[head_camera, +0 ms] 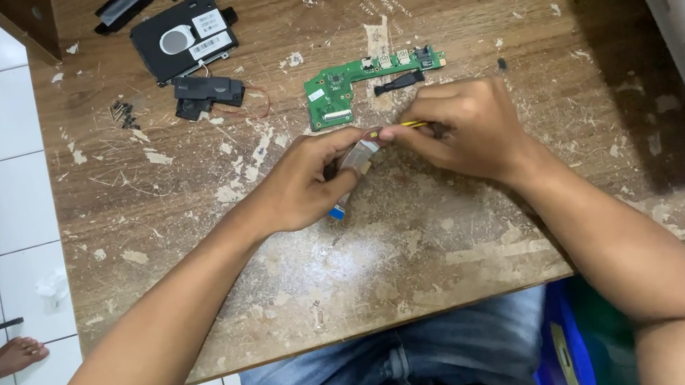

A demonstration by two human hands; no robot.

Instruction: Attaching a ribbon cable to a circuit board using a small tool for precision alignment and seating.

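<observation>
**Both hands pinch a flat ribbon cable below the green circuit board**

The left hand (304, 180) grips a flat ribbon cable (353, 163) between its fingers; the right hand (461, 128) pinches the cable's upper end along with a thin yellow tool (414, 124). Cable and hands sit just below the green circuit board (335, 88) on the worn worktop (282, 275). A black drive (181, 39) lies well up-left of the board.

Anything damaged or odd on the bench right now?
The tabletop is badly worn, with pale flaked patches all over. A few loose screws lie scattered near the left edge, and the green board lies bare among removed black parts. Both hands pinch a flat cable; nothing looks spilled.
</observation>
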